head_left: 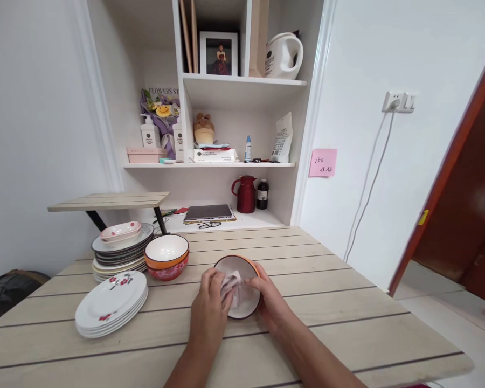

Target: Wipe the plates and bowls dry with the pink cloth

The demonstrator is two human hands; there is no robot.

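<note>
A bowl [248,302] with a white inside, a dark rim and an orange outside is tilted toward me above the table. My right hand [269,296] grips its right side, thumb over the rim. My left hand [210,302] is closed on a pale, crumpled cloth [233,283] and presses it against the inside of the bowl. Left of my hands stand stacked bowls [167,250], an orange one on top of a red patterned one. Nearer the left edge lies a stack of white plates [111,302] with red flowers.
Behind the white plates, a taller plate stack [123,248] carries small pink-dotted dishes [120,231] beside a raised wooden stand [109,201]. A closed laptop [209,212], glasses [210,225] and a red jug [246,195] sit at the back. The slatted table [327,318] ends at right.
</note>
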